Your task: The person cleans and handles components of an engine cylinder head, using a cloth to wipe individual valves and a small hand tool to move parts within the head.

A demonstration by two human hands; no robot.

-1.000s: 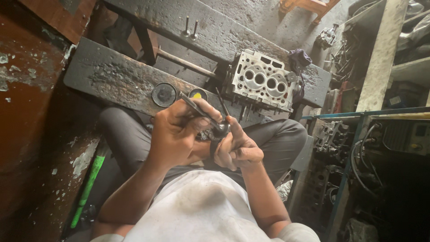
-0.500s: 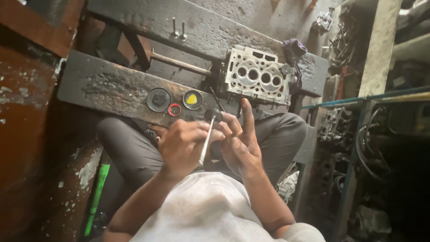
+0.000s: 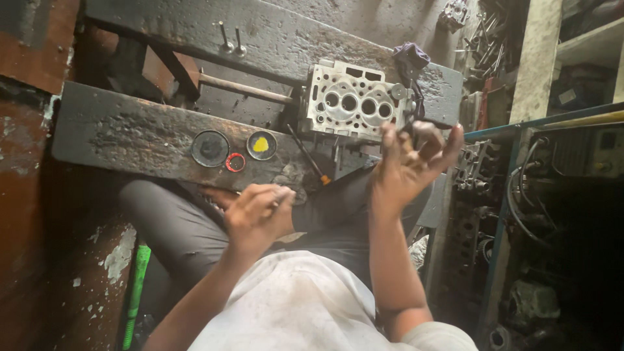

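Head view: my right hand (image 3: 416, 162) pinches a thin, stiff engine valve (image 3: 426, 123) by its stem; left hand (image 3: 260, 214) loosely curled, contents unclear. Cylinder head (image 3: 351, 101) likely heavy.

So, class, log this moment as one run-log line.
left hand: closed, over lap | right hand: raised, pinching small dark part | cylinder head: on bench

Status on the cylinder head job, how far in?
Done: the cylinder head lies on the wooden bench with its four round chambers facing up, and two small open tins and a red ring are laid out. In hand: the right hand is raised beside the head, pinching a small dark part; the left hand is closed near the lap. What remains cannot be told.
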